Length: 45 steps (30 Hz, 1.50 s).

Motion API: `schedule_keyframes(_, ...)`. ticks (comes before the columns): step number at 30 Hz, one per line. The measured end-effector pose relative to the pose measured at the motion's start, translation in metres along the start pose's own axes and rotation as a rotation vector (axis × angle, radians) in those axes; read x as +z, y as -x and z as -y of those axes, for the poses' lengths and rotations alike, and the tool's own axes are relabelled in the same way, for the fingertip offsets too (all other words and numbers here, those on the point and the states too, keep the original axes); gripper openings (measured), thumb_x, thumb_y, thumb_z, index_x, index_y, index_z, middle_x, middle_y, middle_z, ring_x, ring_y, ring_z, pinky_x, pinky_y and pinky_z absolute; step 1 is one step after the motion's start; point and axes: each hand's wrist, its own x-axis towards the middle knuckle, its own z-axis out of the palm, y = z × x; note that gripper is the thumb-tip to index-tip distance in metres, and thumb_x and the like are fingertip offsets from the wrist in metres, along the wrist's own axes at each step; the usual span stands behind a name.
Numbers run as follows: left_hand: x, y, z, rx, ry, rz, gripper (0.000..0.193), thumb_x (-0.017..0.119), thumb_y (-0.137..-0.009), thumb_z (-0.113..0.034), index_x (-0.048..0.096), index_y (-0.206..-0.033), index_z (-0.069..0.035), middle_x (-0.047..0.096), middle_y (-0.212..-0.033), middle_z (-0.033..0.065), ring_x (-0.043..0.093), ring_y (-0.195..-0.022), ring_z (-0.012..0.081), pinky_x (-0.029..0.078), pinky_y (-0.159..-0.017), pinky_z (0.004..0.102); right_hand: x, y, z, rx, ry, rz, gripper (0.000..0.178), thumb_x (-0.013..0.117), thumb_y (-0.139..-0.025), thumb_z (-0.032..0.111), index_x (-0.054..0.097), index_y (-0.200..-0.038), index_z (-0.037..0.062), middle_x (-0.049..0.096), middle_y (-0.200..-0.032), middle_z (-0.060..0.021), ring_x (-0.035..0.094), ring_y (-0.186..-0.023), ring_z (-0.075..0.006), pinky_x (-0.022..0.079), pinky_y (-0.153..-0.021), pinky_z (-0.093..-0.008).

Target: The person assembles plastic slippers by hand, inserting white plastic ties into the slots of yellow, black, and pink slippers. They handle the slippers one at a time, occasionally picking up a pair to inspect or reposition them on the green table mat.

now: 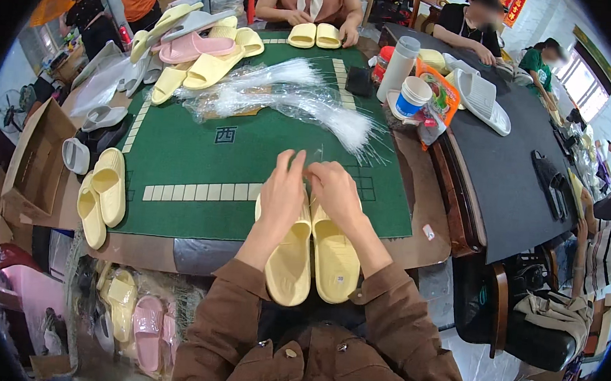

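A pair of pale yellow slide sandals, the left slide [290,266] and the right slide [336,260], lies side by side at the table's near edge, toes pointing away from me. My left hand [282,192] is over the left slide's strap, its fingers bent and drawn together. Over the other strap my right hand [335,192] curls its fingers in a pinch close to the left fingertips. A faint clear strand seems to rise between them; what the fingers hold is too small to make out. Beyond my hands lie bundles of thin white plastic strands [346,122] in clear wrapping.
A green mat [180,160] covers the table. Yellow slides [111,187] sit at its left edge, and a slide pile [215,64] is at the far left. A person [311,7] sits opposite. Cups [413,95] stand right, beside a dark table [506,155].
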Motion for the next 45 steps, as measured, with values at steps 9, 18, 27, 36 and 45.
schedule_keyframes(9, 0.001, 0.0, 0.023, -0.095, 0.216, -0.009, 0.008, 0.052, -0.09, -0.004, 0.059, -0.092, -0.001, 0.063, -0.089, 0.0175, 0.061, -0.086, 0.0406, 0.047, -0.072, 0.0485, 0.005, 0.003, -0.007, 0.012, -0.072, -0.048, 0.009, 0.06, -0.086, 0.011, 0.068, -0.088, 0.0057, 0.065, -0.083, -0.0119, 0.062, -0.085, -0.0325, 0.05, -0.073, -0.0442)
schedule_keyframes(18, 0.008, 0.002, 0.009, -0.103, 0.15, 0.031, 0.009, 0.055, -0.092, -0.008, 0.061, -0.096, -0.003, 0.064, -0.087, 0.0171, 0.062, -0.084, 0.0387, 0.048, -0.071, 0.047, 0.011, 0.003, -0.007, -0.004, 0.032, -0.088, 0.006, 0.061, -0.086, 0.01, 0.067, -0.086, 0.0074, 0.063, -0.081, -0.0105, 0.061, -0.085, -0.0314, 0.051, -0.073, -0.0439)
schedule_keyframes(27, 0.003, 0.0, 0.017, -0.222, 0.177, -0.039, 0.006, 0.055, -0.092, -0.008, 0.057, -0.09, -0.003, 0.064, -0.088, 0.0163, 0.062, -0.082, 0.0385, 0.048, -0.068, 0.0455, 0.013, 0.008, -0.017, 0.134, -0.023, -0.067, 0.007, 0.061, -0.084, 0.008, 0.067, -0.085, 0.0056, 0.063, -0.081, -0.0105, 0.061, -0.084, -0.0316, 0.051, -0.072, -0.0437)
schedule_keyframes(36, 0.006, 0.001, 0.015, -0.153, 0.164, 0.041, 0.005, 0.056, -0.09, -0.008, 0.06, -0.091, -0.005, 0.063, -0.089, 0.0135, 0.062, -0.083, 0.0376, 0.048, -0.07, 0.0467, 0.012, 0.007, -0.013, 0.053, -0.049, -0.048, 0.008, 0.06, -0.085, 0.008, 0.067, -0.086, 0.0064, 0.063, -0.081, -0.0104, 0.061, -0.084, -0.032, 0.05, -0.073, -0.0436)
schedule_keyframes(45, 0.003, 0.002, 0.012, -0.155, 0.122, 0.077, 0.007, 0.057, -0.089, -0.01, 0.062, -0.092, -0.006, 0.063, -0.091, 0.0135, 0.062, -0.084, 0.038, 0.048, -0.07, 0.0471, 0.01, 0.008, -0.009, 0.032, -0.076, -0.058, 0.014, 0.058, -0.087, 0.009, 0.072, -0.09, 0.0113, 0.062, -0.08, -0.011, 0.061, -0.083, -0.0321, 0.05, -0.074, -0.0433)
